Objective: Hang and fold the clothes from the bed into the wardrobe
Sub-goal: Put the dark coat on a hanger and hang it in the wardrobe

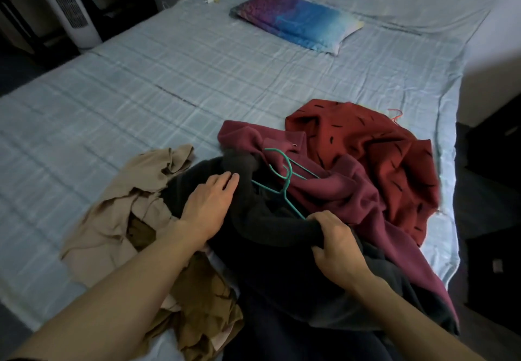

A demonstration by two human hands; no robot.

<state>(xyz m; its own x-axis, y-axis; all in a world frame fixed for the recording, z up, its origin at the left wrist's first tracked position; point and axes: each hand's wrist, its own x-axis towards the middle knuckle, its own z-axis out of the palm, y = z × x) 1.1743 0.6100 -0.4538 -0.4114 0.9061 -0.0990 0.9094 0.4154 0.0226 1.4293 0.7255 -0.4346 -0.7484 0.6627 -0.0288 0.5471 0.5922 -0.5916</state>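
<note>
Bed (141, 78), pale blue checked sheet, carries the whole clothes pile at its near right corner.

Pile contents: dark charcoal fleece garment (270, 225) in the middle; thin teal wire hangers (284, 180) lying on it and partly on the maroon fleece garment (338, 194) beside it; red cloth with black dashes (366, 140) behind, touching the maroon. To the left, crumpled beige garment (118, 219); brown garment (203, 304) nearer the edge.

Left hand (208, 205): fingers straight, laid flat on the charcoal garment, gripping nothing.

Right hand (338, 245): fingers curled round a bunched fold of the same garment (thumb underneath, partly hidden).

Purple-and-blue pillow (296, 27) lies at the far end, well apart from the pile. White tower fan (70, 8) stands beyond the bed's far left corner.
</note>
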